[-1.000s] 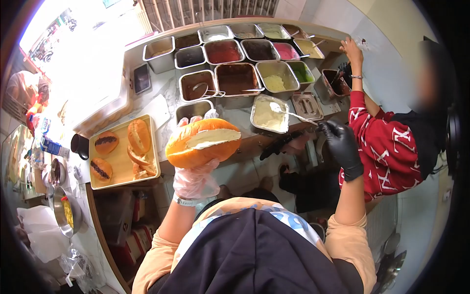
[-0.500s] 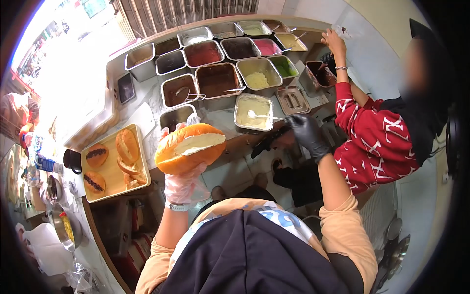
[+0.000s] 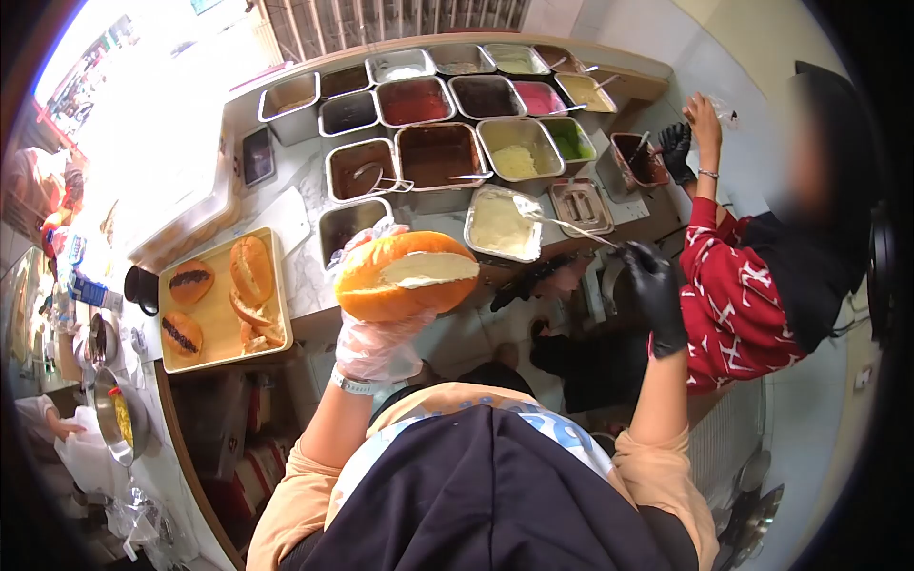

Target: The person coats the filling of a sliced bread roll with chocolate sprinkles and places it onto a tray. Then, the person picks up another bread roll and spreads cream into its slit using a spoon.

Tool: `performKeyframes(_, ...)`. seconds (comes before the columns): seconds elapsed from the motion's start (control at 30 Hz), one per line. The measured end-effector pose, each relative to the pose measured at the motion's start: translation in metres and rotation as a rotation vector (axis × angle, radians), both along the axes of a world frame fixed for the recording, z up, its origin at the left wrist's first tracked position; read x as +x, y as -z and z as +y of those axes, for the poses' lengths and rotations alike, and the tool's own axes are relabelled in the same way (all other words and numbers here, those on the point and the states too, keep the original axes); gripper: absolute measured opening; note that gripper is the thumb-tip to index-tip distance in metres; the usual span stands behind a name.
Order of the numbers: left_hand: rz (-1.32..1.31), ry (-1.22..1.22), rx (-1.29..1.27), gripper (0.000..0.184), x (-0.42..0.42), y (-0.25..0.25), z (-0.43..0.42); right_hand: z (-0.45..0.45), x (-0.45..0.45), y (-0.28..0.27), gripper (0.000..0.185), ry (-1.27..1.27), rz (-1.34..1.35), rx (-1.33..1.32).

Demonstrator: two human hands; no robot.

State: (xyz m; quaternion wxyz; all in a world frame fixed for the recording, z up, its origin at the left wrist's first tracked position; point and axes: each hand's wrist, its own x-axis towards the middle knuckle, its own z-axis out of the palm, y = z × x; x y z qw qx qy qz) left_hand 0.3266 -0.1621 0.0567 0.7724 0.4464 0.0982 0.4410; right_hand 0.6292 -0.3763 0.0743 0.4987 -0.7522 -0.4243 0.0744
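Note:
My left hand point(image 3: 379, 350), in a clear plastic glove, is closed around a split bun point(image 3: 367, 287) with pale cream spread along its slit. The bun is held up in front of my body, cut side facing right. In its black glove, my right hand point(image 3: 657, 300) pinches the end of a spoon point(image 3: 579, 230). The spoon slants up and left, its head coated in cream over the right edge of a metal tub of pale cream point(image 3: 497, 228). Whether the spoon head touches the tub's rim I cannot tell.
Metal tubs of coloured fillings point(image 3: 440, 157) stand in rows across the counter. A yellow tray point(image 3: 221, 347) with several buns lies at left, near a phone point(image 3: 258, 157) and a black mug point(image 3: 140, 287). At right, a person in a red sweater point(image 3: 733, 295) stands close to my right arm.
My right hand has drawn right and slightly down, lifting the spoon head from mid-tub to its right edge. The bun appears farther right as the view shifts. The co-worker's black-gloved hand shows more.

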Motion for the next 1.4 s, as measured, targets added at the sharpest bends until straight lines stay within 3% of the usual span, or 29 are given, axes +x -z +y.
performKeyframes(0.03, -0.052, 0.016, -0.067, 0.102, 0.003, -0.002, -0.003, 0.004, 0.002, 0.006, 0.016, -0.026, -0.257, 0.028)
performKeyframes(0.17, 0.048, -0.012, -0.068, 0.1, -0.008, 0.001, 0.003, 0.028, -0.012, 0.015, 0.016, 0.12, -0.739, -0.23)
performKeyframes(0.2, 0.048, -0.008, -0.073, 0.1, -0.011, -0.001, 0.002, 0.036, -0.025, 0.002, 0.014, 0.084, -0.667, -0.289)
performKeyframes(0.43, 0.044, -0.026, -0.126, 0.1, -0.03, 0.005, 0.002, 0.058, -0.037, 0.016, 0.01, -0.028, -0.919, -0.295)
performKeyframes(0.53, 0.041, -0.035, -0.097, 0.101, -0.035, 0.009, 0.005, 0.058, -0.03, 0.043, 0.012, 0.004, -0.734, -0.171)
performKeyframes(0.63, 0.032, -0.038, -0.077, 0.099, -0.043, 0.015, 0.007, 0.049, -0.025, 0.053, 0.017, 0.064, -0.029, -0.243)
performKeyframes(0.67, 0.029, -0.038, -0.11, 0.098, -0.046, 0.008, 0.004, 0.049, -0.035, 0.033, 0.021, 0.082, 0.094, -0.288)
performKeyframes(0.77, 0.022, -0.03, -0.195, 0.094, -0.05, 0.001, 0.002, 0.03, -0.006, 0.06, 0.021, 0.035, 0.35, -0.163)
performKeyframes(1.03, -0.013, 0.042, -0.035, 0.089, -0.044, 0.014, 0.006, 0.032, -0.052, -0.028, 0.015, -0.009, 0.299, 0.041)
performKeyframes(1.1, 0.262, -0.037, 0.348, 0.083, -0.048, 0.021, 0.018, 0.039, -0.072, -0.035, 0.015, -0.031, 0.311, 0.155)
performKeyframes(1.13, 0.405, -0.072, 0.535, 0.081, -0.051, 0.022, 0.022, 0.046, -0.088, -0.044, 0.014, -0.048, 0.203, 0.175)
performKeyframes(1.23, 0.51, -0.199, 0.629, 0.076, -0.048, 0.015, 0.018, 0.06, -0.118, -0.058, 0.01, -0.145, -0.283, 0.129)
performKeyframes(1.27, 0.503, -0.139, 0.645, 0.075, -0.049, 0.01, 0.019, 0.066, -0.13, -0.066, 0.008, -0.151, -0.472, 0.125)
performKeyframes(1.4, 0.399, -0.129, 0.434, 0.069, -0.057, -0.009, 0.011, 0.076, -0.139, -0.065, 0.011, -0.243, -0.732, 0.172)
